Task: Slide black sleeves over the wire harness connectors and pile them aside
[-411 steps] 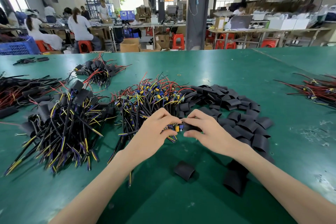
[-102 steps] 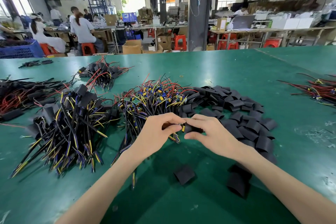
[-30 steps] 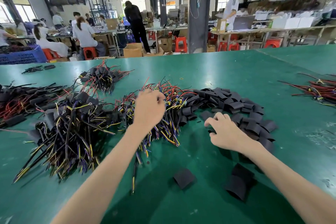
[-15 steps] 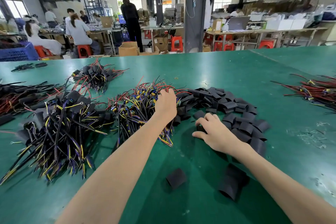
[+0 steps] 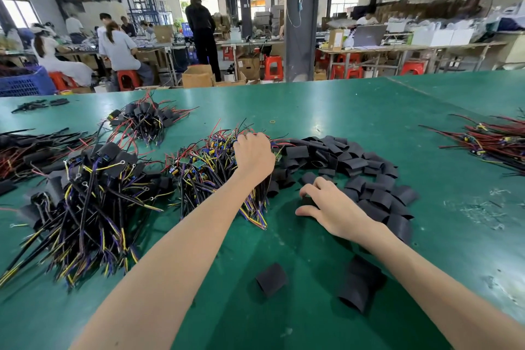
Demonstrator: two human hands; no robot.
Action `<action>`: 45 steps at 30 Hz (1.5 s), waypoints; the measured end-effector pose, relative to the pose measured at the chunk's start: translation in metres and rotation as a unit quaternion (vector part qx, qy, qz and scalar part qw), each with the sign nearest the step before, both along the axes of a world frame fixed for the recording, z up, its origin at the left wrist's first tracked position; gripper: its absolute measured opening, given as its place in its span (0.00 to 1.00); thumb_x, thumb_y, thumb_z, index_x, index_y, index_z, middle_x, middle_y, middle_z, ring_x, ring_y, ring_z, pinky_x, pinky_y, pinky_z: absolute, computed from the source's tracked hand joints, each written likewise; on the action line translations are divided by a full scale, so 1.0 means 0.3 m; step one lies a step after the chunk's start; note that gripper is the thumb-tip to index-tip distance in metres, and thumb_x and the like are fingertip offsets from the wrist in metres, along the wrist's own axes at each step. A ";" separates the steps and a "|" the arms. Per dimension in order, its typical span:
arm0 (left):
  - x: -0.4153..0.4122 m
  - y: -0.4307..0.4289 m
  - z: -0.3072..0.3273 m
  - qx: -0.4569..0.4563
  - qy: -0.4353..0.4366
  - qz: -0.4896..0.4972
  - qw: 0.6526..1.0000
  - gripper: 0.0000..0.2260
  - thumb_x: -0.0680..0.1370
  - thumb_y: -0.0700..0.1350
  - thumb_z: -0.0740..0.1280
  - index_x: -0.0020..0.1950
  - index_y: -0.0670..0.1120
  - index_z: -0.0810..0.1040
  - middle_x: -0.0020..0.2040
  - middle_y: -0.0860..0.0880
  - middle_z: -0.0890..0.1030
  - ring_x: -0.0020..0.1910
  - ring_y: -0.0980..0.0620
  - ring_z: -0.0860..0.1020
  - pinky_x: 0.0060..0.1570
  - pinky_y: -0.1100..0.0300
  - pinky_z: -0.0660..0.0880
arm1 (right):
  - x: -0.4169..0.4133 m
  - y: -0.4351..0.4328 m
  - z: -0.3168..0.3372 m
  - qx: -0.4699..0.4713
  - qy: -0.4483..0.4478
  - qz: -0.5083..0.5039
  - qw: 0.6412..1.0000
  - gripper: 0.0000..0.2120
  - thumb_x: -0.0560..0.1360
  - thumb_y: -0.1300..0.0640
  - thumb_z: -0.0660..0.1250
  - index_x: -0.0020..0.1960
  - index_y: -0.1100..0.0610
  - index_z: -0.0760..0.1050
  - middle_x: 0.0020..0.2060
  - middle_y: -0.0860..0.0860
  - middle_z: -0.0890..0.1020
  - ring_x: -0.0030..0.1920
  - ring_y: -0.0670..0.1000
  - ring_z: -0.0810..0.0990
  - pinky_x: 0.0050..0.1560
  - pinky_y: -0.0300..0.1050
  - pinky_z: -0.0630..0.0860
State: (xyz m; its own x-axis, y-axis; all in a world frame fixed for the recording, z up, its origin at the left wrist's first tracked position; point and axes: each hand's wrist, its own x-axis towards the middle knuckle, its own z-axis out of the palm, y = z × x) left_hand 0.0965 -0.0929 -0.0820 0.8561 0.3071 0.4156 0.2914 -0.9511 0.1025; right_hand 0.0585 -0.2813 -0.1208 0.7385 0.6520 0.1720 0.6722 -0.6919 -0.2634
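My left hand (image 5: 253,156) reaches into the top of the middle pile of unsleeved wire harnesses (image 5: 210,170), its fingers curled down among the connectors; what they grip is hidden. My right hand (image 5: 332,209) lies at the near edge of the heap of loose black sleeves (image 5: 358,170) and pinches one black sleeve (image 5: 306,201) between thumb and fingers. A pile of sleeved harnesses (image 5: 85,196) lies to the left on the green table (image 5: 369,111).
Two stray black sleeves (image 5: 271,280) (image 5: 359,287) lie near the front between my arms. More harness bundles sit at far left (image 5: 25,150), back left (image 5: 145,122) and far right (image 5: 494,142). People work at benches beyond the table's far edge.
My hands parted from the harness held between them. The left hand went up into the middle pile and the right hand dropped onto the sleeve heap and took hold of a sleeve.
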 end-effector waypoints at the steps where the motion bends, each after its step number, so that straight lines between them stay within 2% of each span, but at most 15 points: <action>1: 0.000 0.008 0.010 -0.029 -0.011 -0.003 1.000 0.13 0.75 0.41 0.63 0.57 0.38 0.73 0.58 0.38 0.76 0.60 0.38 0.72 0.57 0.48 0.69 | -0.001 -0.001 0.001 -0.003 0.000 0.001 1.000 0.20 0.77 0.44 0.62 0.62 0.57 0.69 0.49 0.52 0.68 0.53 0.53 0.67 0.54 0.45 0.68; 6: -0.007 0.065 0.036 -0.234 -0.081 -0.039 0.968 0.11 0.77 0.35 0.59 0.58 0.36 0.75 0.57 0.38 0.77 0.57 0.41 0.74 0.53 0.54 0.71 | -0.003 0.001 0.002 -0.013 -0.006 0.001 1.000 0.20 0.77 0.44 0.62 0.61 0.58 0.70 0.50 0.53 0.69 0.54 0.54 0.68 0.56 0.46 0.68; 10: -0.027 0.095 0.056 -0.376 -0.155 -0.059 0.912 0.12 0.78 0.32 0.55 0.60 0.37 0.70 0.56 0.35 0.74 0.53 0.38 0.77 0.55 0.48 0.74 | -0.006 0.002 0.001 -0.008 -0.003 0.000 1.000 0.20 0.77 0.44 0.62 0.60 0.58 0.70 0.50 0.53 0.69 0.54 0.54 0.69 0.56 0.48 0.69; 12: -0.032 0.098 0.092 -0.435 -0.198 -0.055 0.877 0.11 0.78 0.32 0.55 0.58 0.40 0.70 0.56 0.35 0.76 0.47 0.43 0.80 0.45 0.60 0.78 | -0.003 0.004 0.000 -0.008 0.002 -0.002 1.000 0.19 0.77 0.44 0.62 0.60 0.58 0.70 0.50 0.53 0.69 0.55 0.54 0.68 0.57 0.48 0.68; 14: -0.041 0.092 0.157 -0.495 -0.230 -0.041 0.837 0.11 0.78 0.32 0.55 0.56 0.43 0.71 0.56 0.36 0.76 0.36 0.52 0.78 0.23 0.72 0.69 | 0.000 0.006 -0.001 -0.005 0.010 -0.005 1.000 0.19 0.77 0.44 0.62 0.59 0.57 0.70 0.50 0.52 0.68 0.55 0.54 0.68 0.57 0.48 0.67; 15: -0.041 0.092 0.193 -0.515 -0.243 -0.034 0.821 0.11 0.78 0.31 0.55 0.56 0.41 0.71 0.56 0.37 0.76 0.34 0.55 0.77 0.20 0.73 0.66 | 0.001 0.007 -0.001 -0.006 0.012 -0.006 1.000 0.19 0.77 0.44 0.62 0.59 0.57 0.70 0.50 0.52 0.68 0.55 0.53 0.68 0.57 0.48 0.67; 17: -0.045 0.095 0.264 -0.534 -0.261 -0.031 0.804 0.11 0.78 0.33 0.53 0.57 0.39 0.72 0.52 0.41 0.76 0.32 0.56 0.74 0.24 0.70 0.67 | 0.004 0.005 -0.001 -0.009 0.012 -0.007 1.000 0.20 0.76 0.44 0.62 0.60 0.57 0.70 0.49 0.52 0.67 0.55 0.54 0.67 0.56 0.48 0.67; 20: -0.076 0.078 0.368 -0.559 -0.273 -0.082 0.779 0.05 0.77 0.37 0.57 0.46 0.42 0.72 0.38 0.47 0.73 0.35 0.47 0.68 0.36 0.58 0.64 | 0.011 0.003 0.002 -0.014 0.014 -0.004 1.000 0.19 0.76 0.46 0.63 0.61 0.57 0.69 0.51 0.53 0.68 0.55 0.55 0.68 0.55 0.47 0.66; 23: -0.134 0.066 0.438 -0.501 -0.281 -0.149 0.805 0.05 0.77 0.44 0.62 0.41 0.46 0.70 0.31 0.53 0.66 0.31 0.55 0.65 0.34 0.60 0.62 | 0.020 0.003 0.006 -0.048 0.004 0.001 0.999 0.19 0.78 0.48 0.61 0.65 0.57 0.68 0.55 0.54 0.69 0.58 0.55 0.68 0.58 0.45 0.64; 27: -0.263 0.081 0.411 -0.237 -0.239 -0.217 0.916 0.06 0.79 0.47 0.64 0.52 0.46 0.73 0.37 0.57 0.70 0.32 0.67 0.69 0.34 0.74 0.64 | 0.022 -0.003 0.002 -0.078 -0.055 0.002 0.995 0.18 0.80 0.48 0.58 0.67 0.54 0.69 0.57 0.52 0.69 0.57 0.54 0.67 0.57 0.46 0.66; 29: -0.324 0.103 0.343 -0.134 -0.177 -0.223 0.949 0.09 0.79 0.48 0.64 0.58 0.48 0.71 0.40 0.55 0.72 0.38 0.59 0.72 0.40 0.66 0.65 | 0.020 -0.009 0.001 -0.093 -0.086 0.001 0.992 0.16 0.81 0.49 0.55 0.65 0.52 0.70 0.58 0.51 0.69 0.57 0.53 0.66 0.54 0.45 0.66; 32: -0.408 0.134 0.222 -0.041 -0.079 -0.156 0.984 0.12 0.78 0.57 0.61 0.58 0.54 0.70 0.46 0.51 0.70 0.43 0.47 0.75 0.47 0.54 0.71 | 0.026 -0.009 -0.004 -0.093 -0.084 0.031 0.992 0.17 0.81 0.58 0.52 0.67 0.49 0.69 0.62 0.51 0.68 0.60 0.55 0.65 0.57 0.47 0.66; 36: -0.470 0.168 0.101 -0.038 -0.042 -0.143 0.988 0.13 0.75 0.60 0.63 0.54 0.54 0.73 0.47 0.52 0.69 0.43 0.48 0.74 0.42 0.55 0.69 | 0.027 0.006 -0.010 -0.015 -0.063 0.020 0.998 0.16 0.81 0.53 0.56 0.67 0.56 0.68 0.61 0.54 0.69 0.60 0.56 0.67 0.60 0.47 0.63; 40: -0.485 0.197 0.028 -0.081 -0.046 -0.177 0.980 0.06 0.76 0.55 0.64 0.47 0.55 0.77 0.48 0.56 0.70 0.48 0.54 0.72 0.45 0.56 0.70 | 0.016 0.012 -0.010 0.103 -0.010 0.010 0.995 0.17 0.78 0.53 0.64 0.64 0.58 0.69 0.48 0.48 0.68 0.48 0.49 0.69 0.50 0.40 0.63; 45: -0.493 0.212 -0.003 -0.144 -0.113 -0.199 0.963 0.04 0.77 0.47 0.67 0.45 0.50 0.80 0.46 0.54 0.73 0.49 0.51 0.73 0.50 0.52 0.72 | 0.015 0.017 -0.012 0.071 -0.031 0.019 0.997 0.18 0.76 0.53 0.66 0.64 0.55 0.71 0.48 0.47 0.70 0.52 0.50 0.72 0.54 0.41 0.68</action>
State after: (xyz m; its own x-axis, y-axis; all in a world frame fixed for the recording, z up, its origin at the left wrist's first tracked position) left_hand -0.0513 -0.0294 -0.0830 0.8280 0.1036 0.5511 -0.1508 -0.9055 0.3967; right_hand 0.0630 -0.2761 -0.1243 0.6983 0.6454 0.3096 0.7157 -0.6240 -0.3136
